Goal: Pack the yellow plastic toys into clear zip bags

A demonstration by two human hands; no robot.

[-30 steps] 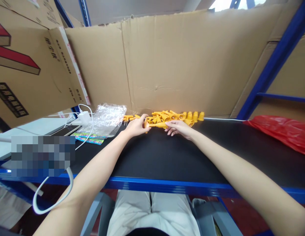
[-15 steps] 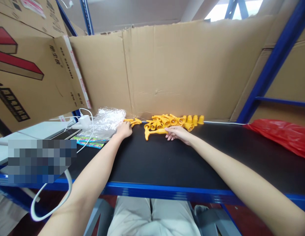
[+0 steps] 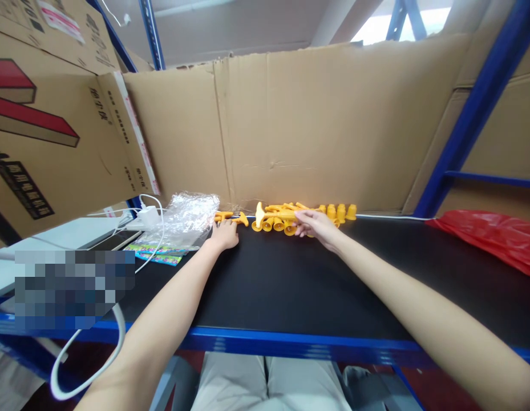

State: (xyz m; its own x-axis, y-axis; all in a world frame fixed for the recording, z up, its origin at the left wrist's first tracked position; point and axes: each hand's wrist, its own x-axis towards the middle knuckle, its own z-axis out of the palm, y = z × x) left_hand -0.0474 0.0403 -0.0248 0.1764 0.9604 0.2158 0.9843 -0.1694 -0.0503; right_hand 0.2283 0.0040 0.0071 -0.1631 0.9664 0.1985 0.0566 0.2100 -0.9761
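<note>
The right hand (image 3: pixel 314 224) held a yellow T-shaped piece (image 3: pixel 284 215) by its right end, thumb and fingers pinched narrow around the shaft, with the crossbar at the left end. The piece lay level above the near edge of the yellow cups (image 3: pixel 278 225), toward the far side of the black tabletop (image 3: pixel 307 279). It looked like moulded plastic, so it was probably light and stiff, a little slick on its glossy surface and unlikely to break in a pinch. The shaft seemed the best place to take hold; the crossbar would have offered a second grip against twisting

The left hand (image 3: pixel 225 235) reached over the small yellow pieces (image 3: pixel 243 219) to the left, beside the clear plastic bag (image 3: pixel 190 214). Its fingers hid what was beneath them, and I could not tell whether they had closed on anything

No lettering could be made out on the yellow things. On the cardboard box (image 3: pixel 72 177) at the left, a black label (image 3: pixel 23 191) seemed to read 商用电脑机箱, and smaller characters ran down near its right edge, too slanted to read surely. The colourful packets (image 3: pixel 157 255) showed a busy print but no legible words
</note>
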